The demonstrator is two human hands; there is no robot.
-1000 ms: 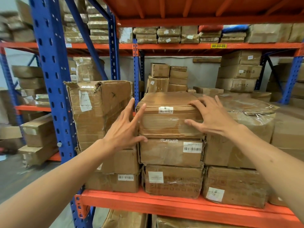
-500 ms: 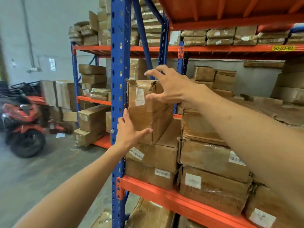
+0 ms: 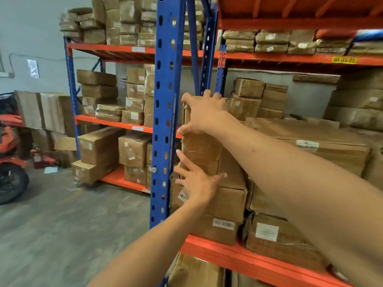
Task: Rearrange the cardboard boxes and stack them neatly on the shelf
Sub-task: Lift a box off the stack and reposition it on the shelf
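A tall cardboard box (image 3: 201, 150) stands upright at the left end of the orange shelf (image 3: 259, 259), tight against the blue upright post (image 3: 165, 121). It rests on two flat stacked boxes (image 3: 228, 201). My right hand (image 3: 205, 114) grips its top corner, fingers curled over the top and thumb on the front edge. My left hand (image 3: 196, 181) lies flat on its lower front face with fingers spread. More taped boxes (image 3: 310, 146) are stacked to the right, partly hidden by my right forearm.
A neighbouring rack (image 3: 99, 146) at the left holds several boxes, some jutting over its edge. A red wheeled vehicle (image 3: 10, 162) and a fire extinguisher (image 3: 36, 156) stand on the concrete floor (image 3: 62, 224). An orange shelf deck (image 3: 290, 9) hangs overhead.
My hands left the wrapped box in the middle and moved left onto the tall box. It now stands closer to the blue post, and my view has swung left.
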